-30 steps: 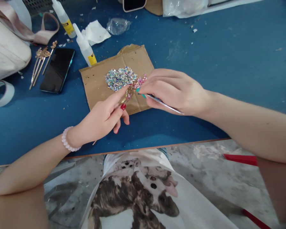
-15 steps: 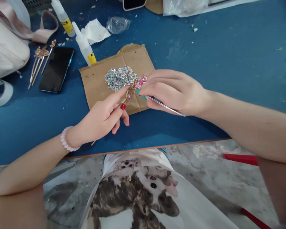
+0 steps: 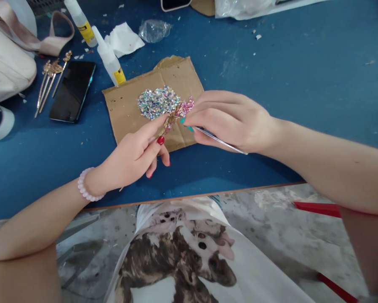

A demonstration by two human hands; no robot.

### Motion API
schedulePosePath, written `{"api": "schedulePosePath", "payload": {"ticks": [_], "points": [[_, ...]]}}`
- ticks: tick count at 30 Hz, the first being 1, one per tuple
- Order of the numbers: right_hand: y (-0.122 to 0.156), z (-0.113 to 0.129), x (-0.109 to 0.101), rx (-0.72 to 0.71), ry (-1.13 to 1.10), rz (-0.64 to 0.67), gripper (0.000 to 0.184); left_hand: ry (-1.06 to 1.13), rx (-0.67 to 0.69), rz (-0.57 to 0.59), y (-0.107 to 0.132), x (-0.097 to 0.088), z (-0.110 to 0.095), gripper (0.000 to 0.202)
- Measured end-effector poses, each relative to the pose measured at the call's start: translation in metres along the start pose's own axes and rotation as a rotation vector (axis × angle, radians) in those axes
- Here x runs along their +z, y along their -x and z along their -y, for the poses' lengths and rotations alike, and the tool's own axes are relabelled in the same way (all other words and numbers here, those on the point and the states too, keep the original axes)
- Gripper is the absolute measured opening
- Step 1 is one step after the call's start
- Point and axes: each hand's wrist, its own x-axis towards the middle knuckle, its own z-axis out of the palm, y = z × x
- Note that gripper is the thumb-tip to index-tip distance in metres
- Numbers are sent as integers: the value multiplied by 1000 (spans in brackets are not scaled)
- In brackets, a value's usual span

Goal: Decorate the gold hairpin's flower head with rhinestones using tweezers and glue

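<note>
My left hand (image 3: 130, 158) pinches a gold hair stick (image 3: 169, 123) between thumb and index finger. Its ornate head carries pinkish stones, and the thin tail shows below my wrist. In my right hand (image 3: 236, 120) is a slim pair of silver tweezers (image 3: 219, 140), their tips at the ornament and partly hidden by my fingers. Right beside the ornament lie a pile of iridescent silver rhinestones (image 3: 158, 102) and a smaller cluster of pink rhinestones (image 3: 186, 106). Both piles rest on a cardboard piece (image 3: 122, 115) beneath my hands.
Two glue bottles (image 3: 108, 59) stand behind the cardboard, near a crumpled tissue (image 3: 124, 40) and clear plastic wrap (image 3: 155, 31). Leftward are a black phone (image 3: 73, 91), several gold hair sticks (image 3: 51, 80), a tape roll (image 3: 0, 123) and a pale bag (image 3: 9, 63). The blue table's edge (image 3: 189, 195) runs before me.
The view has shifted slightly, moving things on the left a little leftward and up. Both hands keep their grip, with the tweezers still at the ornament.
</note>
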Motion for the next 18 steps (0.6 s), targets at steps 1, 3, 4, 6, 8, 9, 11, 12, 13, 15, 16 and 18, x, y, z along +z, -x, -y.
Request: {"api": "schedulePosePath", "payload": {"ticks": [1,3,4,6,8,9,11,12,13,15,16,18], "points": [[0,0,0,2,8,3,12,2,-1,0,0,0,0,57],[0,0,0,5,27,9,12,6,-2,-2,0,0,-1,57],[1,1,0,4,34,11,12,7,-4,-4,0,0,-1,57],[1,1,0,1,41,16,10,4,-7,-6,0,0,-1,57],[1,1,0,6,37,23,10,1,-6,-6,-1,0,-2,57],[1,1,0,13,34,26,11,1,-6,-7,-1,0,-2,56],[0,2,0,26,32,33,13,9,-4,-4,-1,-1,-2,56],[0,2,0,29,32,33,14,14,-7,-3,-1,-1,-2,56],[0,2,-1,28,33,34,14,17,-15,-3,-1,-1,-2,56],[0,2,-1,13,34,29,13,19,-34,-4,-1,-1,-3,57],[0,2,-1,7,34,22,12,17,-45,-7,0,-1,-4,57],[0,2,-1,-7,29,11,12,14,-57,-11,0,-2,-5,57]]}}
